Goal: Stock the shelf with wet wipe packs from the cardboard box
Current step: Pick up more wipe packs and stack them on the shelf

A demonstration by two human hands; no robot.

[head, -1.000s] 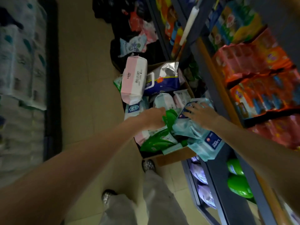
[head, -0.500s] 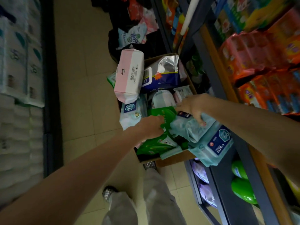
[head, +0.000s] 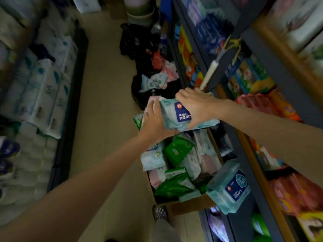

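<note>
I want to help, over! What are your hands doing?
Both hands, left hand and right hand, hold light blue wipe pack above cardboard box. Second blue pack leans at box corner. Path looks clear.

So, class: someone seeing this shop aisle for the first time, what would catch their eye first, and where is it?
First, the pale blue wet wipe pack held up mid-frame between the left hand and right hand, above the cardboard box. Next, the box itself, on the floor below the hands, crammed with green, pink and blue packs. Then a second blue pack resting at the box's near right corner beside the shelf.
</note>
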